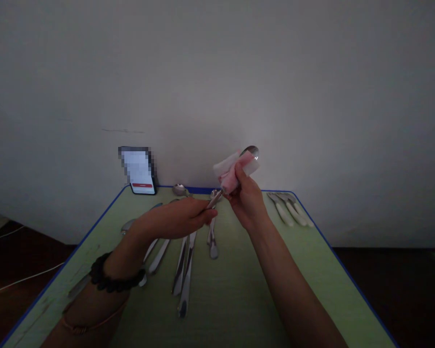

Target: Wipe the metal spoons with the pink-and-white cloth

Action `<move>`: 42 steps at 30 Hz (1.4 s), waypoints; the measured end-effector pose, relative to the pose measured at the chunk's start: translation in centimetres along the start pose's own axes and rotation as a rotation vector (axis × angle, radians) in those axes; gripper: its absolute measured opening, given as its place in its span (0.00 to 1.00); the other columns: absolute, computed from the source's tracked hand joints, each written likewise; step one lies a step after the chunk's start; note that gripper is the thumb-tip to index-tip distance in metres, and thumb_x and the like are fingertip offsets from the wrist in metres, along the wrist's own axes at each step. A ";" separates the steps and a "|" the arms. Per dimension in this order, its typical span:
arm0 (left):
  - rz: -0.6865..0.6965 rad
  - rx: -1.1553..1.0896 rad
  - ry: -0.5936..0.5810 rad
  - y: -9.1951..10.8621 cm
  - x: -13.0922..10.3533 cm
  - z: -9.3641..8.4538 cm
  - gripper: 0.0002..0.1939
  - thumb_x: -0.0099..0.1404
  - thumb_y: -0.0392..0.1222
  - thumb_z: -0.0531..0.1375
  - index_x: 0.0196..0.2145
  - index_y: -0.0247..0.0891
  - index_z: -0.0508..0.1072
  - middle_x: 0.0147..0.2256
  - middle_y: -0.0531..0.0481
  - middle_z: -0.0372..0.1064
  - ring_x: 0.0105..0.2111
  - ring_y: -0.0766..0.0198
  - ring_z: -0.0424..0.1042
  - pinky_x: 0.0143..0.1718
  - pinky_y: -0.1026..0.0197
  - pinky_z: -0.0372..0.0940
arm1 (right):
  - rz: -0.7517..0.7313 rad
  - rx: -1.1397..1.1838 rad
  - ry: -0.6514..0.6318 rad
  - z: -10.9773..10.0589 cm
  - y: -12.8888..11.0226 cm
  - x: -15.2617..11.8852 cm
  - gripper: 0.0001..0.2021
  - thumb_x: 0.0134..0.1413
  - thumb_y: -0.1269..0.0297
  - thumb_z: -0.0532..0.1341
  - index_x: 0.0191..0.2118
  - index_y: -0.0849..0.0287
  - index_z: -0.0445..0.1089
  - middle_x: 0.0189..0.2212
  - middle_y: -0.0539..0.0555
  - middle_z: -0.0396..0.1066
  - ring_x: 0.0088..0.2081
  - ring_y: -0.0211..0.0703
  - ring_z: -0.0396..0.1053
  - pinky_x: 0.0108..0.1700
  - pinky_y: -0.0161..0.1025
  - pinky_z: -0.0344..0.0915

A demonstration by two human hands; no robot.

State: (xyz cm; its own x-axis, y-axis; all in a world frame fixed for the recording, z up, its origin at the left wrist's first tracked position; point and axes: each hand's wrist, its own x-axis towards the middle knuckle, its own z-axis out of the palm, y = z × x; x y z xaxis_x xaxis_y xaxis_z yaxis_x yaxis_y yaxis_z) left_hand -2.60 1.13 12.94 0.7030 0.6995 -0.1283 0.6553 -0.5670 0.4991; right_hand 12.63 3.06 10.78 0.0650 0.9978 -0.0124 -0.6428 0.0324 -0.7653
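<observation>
Spoon (248, 153) raised above the green table (311, 270).
My left hand (177, 218) pinches its handle steady; my right hand (247, 198) closes a pink cloth (232, 175) around the bowl.

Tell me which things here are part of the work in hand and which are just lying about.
In hand:
left hand on the spoon handle
right hand pressing the pink and white cloth around the spoon

Lying about:
cutlery on the green table
white-handled forks
phone against the wall
</observation>
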 end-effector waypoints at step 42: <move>0.015 -0.034 0.042 -0.2 -0.2 -0.1 0.18 0.68 0.47 0.42 0.29 0.37 0.64 0.26 0.54 0.64 0.26 0.67 0.64 0.28 0.66 0.56 | -0.039 0.099 0.167 -1.1 -1.2 1.2 0.11 0.47 0.55 0.62 0.27 0.57 0.65 0.18 0.44 0.67 0.17 0.29 0.59 0.18 0.30 0.53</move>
State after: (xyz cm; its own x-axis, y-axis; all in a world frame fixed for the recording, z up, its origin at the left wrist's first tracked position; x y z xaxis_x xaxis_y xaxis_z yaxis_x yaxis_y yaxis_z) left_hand -2.92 1.13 12.95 0.6999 0.7092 -0.0852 0.6346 -0.5626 0.5298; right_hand 14.33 4.12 10.93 0.2116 0.9725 -0.0972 -0.7088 0.0842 -0.7004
